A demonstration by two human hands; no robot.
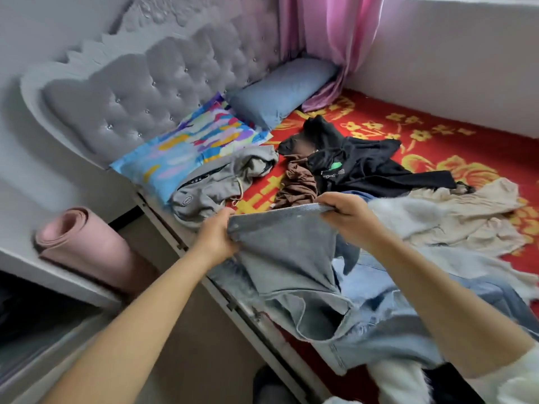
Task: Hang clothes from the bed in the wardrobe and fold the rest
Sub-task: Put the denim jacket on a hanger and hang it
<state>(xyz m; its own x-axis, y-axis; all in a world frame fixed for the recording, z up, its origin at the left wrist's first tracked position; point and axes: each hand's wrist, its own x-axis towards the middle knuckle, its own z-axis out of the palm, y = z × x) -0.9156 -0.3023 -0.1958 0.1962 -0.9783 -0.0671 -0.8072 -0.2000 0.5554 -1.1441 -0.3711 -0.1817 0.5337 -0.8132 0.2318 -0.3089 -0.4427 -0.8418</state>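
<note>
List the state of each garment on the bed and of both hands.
Grey denim garment: held up by its edge.
Left hand: grips it.
Right hand: grips it.
Grey hooded sweatshirt: crumpled.
Black sweatshirt: crumpled.
Brown cloth: bunched.
Cream garment: spread, rumpled.

A grey button-tufted velvet headboard (140, 94) stands against a pale wall, a pink curtain (329, 39) hangs in the corner by a daylit white window ledge (455, 53), above a brown floor (201, 339).
</note>
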